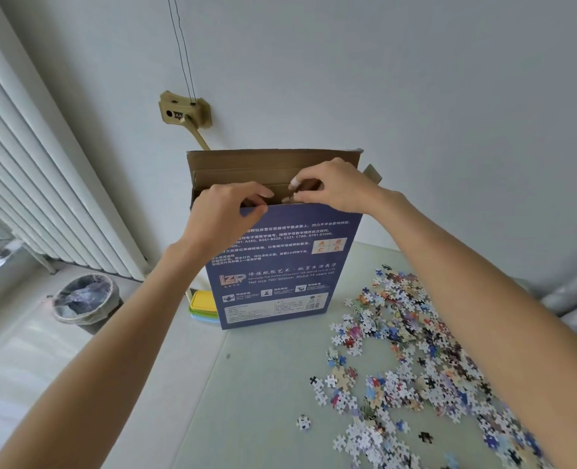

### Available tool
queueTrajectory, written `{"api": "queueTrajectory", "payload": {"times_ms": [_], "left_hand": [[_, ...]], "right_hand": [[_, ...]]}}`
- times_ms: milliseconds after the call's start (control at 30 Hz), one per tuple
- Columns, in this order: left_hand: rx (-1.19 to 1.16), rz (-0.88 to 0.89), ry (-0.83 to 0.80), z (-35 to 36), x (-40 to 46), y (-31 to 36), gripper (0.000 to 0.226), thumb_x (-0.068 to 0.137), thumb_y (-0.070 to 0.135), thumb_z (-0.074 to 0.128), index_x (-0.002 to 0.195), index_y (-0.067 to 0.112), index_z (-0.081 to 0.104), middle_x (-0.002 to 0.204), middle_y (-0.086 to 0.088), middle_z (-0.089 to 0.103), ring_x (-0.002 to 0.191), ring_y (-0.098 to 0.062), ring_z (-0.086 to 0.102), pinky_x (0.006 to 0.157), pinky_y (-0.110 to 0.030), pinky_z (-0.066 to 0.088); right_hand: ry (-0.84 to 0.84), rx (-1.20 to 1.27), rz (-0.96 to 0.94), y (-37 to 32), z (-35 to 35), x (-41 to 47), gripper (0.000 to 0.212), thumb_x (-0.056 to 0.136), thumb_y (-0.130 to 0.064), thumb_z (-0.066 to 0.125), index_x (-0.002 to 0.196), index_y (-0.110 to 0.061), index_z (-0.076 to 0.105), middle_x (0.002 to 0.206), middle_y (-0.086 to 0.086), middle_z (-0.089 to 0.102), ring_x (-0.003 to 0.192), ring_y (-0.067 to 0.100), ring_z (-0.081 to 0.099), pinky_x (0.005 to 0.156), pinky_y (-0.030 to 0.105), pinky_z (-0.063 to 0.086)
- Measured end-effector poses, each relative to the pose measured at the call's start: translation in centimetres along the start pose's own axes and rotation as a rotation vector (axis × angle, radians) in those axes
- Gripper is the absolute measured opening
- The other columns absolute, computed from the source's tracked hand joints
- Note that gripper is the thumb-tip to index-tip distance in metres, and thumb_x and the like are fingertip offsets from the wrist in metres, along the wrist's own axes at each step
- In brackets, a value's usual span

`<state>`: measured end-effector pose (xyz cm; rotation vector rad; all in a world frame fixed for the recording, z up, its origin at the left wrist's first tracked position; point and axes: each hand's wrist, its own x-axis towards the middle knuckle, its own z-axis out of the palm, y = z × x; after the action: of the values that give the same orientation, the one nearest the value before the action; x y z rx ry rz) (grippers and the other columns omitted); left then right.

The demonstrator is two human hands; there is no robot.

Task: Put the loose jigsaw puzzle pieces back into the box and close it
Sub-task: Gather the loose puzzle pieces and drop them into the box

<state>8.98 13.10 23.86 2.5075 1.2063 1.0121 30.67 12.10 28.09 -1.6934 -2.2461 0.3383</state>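
Note:
A tall blue puzzle box [282,265] stands upright on the pale green table [256,384], its brown lid flap [273,164] raised at the back. My left hand [228,211] grips the box's top front edge with curled fingers. My right hand [331,189] hovers over the opening, pinching a few puzzle pieces [289,198] at the rim. A wide scatter of loose puzzle pieces [415,360] covers the table to the right of the box, partly hidden under my right forearm.
A stack of yellow, green and blue lidded containers [203,304] sits left of the box. A lined waste bin [84,301] stands on the floor at left near a white radiator [43,198]. A brown wall fitting [184,108] hangs behind.

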Motion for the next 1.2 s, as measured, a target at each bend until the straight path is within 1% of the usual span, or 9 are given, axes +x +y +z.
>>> {"api": "queueTrajectory", "payload": {"times_ms": [100, 200, 367, 467, 600, 800, 867, 1033, 1200], "left_hand": [[0.029, 0.008, 0.019, 0.2, -0.1, 0.3, 0.019, 0.085, 0.024, 0.063, 0.103, 0.026, 0.069, 0.085, 0.013, 0.07, 0.08, -0.005, 0.062, 0.065, -0.017, 0.044], [0.154, 0.07, 0.107, 0.1, -0.5, 1.0, 0.021, 0.085, 0.035, 0.06, 0.102, 0.026, 0.068, 0.089, 0.012, 0.069, 0.084, -0.013, 0.062, 0.064, -0.023, 0.043], [0.186, 0.321, 0.232, 0.9, -3.6, 4.2, 0.025, 0.088, 0.034, 0.055, 0.101, 0.019, 0.069, 0.09, 0.005, 0.071, 0.084, -0.014, 0.064, 0.065, -0.024, 0.049], [0.061, 0.35, 0.158, 2.9, -6.8, 6.2, 0.025, 0.089, 0.032, 0.053, 0.101, 0.017, 0.069, 0.089, 0.005, 0.071, 0.082, -0.013, 0.065, 0.063, -0.023, 0.052], [-0.111, 0.186, -0.107, 7.6, -12.6, 9.2, 0.025, 0.088, 0.032, 0.052, 0.107, 0.023, 0.066, 0.094, 0.01, 0.069, 0.081, -0.008, 0.064, 0.065, -0.029, 0.056], [-0.036, -0.104, -0.671, 16.0, -21.0, 11.6, 0.051, 0.085, 0.038, 0.062, 0.132, 0.035, 0.043, 0.118, 0.008, 0.06, 0.096, -0.011, 0.061, 0.08, -0.029, 0.051], [-0.001, -0.17, -0.74, 18.1, -24.5, 12.0, 0.055, 0.085, 0.036, 0.063, 0.135, 0.034, 0.04, 0.125, 0.005, 0.056, 0.101, -0.014, 0.06, 0.08, -0.031, 0.052], [0.157, -0.462, -0.839, 20.6, -34.1, 12.7, 0.077, 0.078, 0.045, 0.069, 0.143, 0.026, 0.031, 0.143, -0.002, 0.034, 0.127, -0.024, 0.036, 0.091, -0.042, 0.046], [0.141, -0.626, -0.778, 21.6, -37.8, 14.2, 0.096, 0.068, 0.056, 0.072, 0.144, 0.019, 0.027, 0.14, -0.007, 0.026, 0.123, -0.029, 0.031, 0.093, -0.041, 0.043]], "right_hand": [[-0.004, -0.029, 0.038, -0.4, -0.1, -0.1, 0.025, 0.087, -0.033, 0.062, 0.11, -0.024, 0.066, 0.105, -0.002, 0.067, 0.086, 0.012, 0.057, 0.086, 0.034, 0.046], [0.161, -0.042, -0.002, -0.8, 0.2, -1.4, 0.021, 0.09, -0.027, 0.057, 0.108, -0.022, 0.067, 0.103, -0.002, 0.069, 0.089, 0.013, 0.062, 0.082, 0.04, 0.051], [0.483, -0.292, -0.196, -1.8, 2.8, -9.4, 0.017, 0.09, -0.017, 0.057, 0.103, -0.012, 0.067, 0.093, 0.001, 0.071, 0.08, 0.017, 0.066, 0.064, 0.027, 0.052], [0.468, -0.272, -0.119, -0.8, 6.4, -15.7, 0.017, 0.086, -0.012, 0.062, 0.101, -0.01, 0.069, 0.091, 0.003, 0.072, 0.078, 0.017, 0.068, 0.068, 0.027, 0.055], [0.262, -0.148, 0.126, 1.3, 12.2, -25.8, 0.02, 0.083, -0.007, 0.064, 0.103, -0.01, 0.069, 0.095, 0.003, 0.072, 0.084, 0.017, 0.068, 0.074, 0.025, 0.055], [-0.06, 0.027, 0.469, 5.1, 19.5, -39.0, 0.036, 0.093, -0.02, 0.052, 0.128, -0.016, 0.052, 0.132, -0.002, 0.051, 0.123, 0.015, 0.044, 0.101, 0.022, 0.034], [-0.134, 0.075, 0.554, 5.8, 22.2, -42.4, 0.043, 0.092, -0.021, 0.054, 0.134, -0.018, 0.045, 0.138, 0.0, 0.044, 0.128, 0.018, 0.038, 0.104, 0.025, 0.031], [-0.253, 0.053, 0.843, 5.3, 27.7, -47.4, 0.069, 0.083, -0.043, 0.061, 0.141, -0.025, 0.028, 0.154, 0.012, 0.006, 0.14, 0.041, 0.007, 0.11, 0.058, 0.017], [-0.04, 0.085, 1.147, 7.9, 27.2, -49.9, 0.077, 0.082, -0.05, 0.061, 0.142, -0.017, 0.025, 0.151, 0.022, 0.013, 0.135, 0.043, 0.017, 0.104, 0.052, 0.028]]}}
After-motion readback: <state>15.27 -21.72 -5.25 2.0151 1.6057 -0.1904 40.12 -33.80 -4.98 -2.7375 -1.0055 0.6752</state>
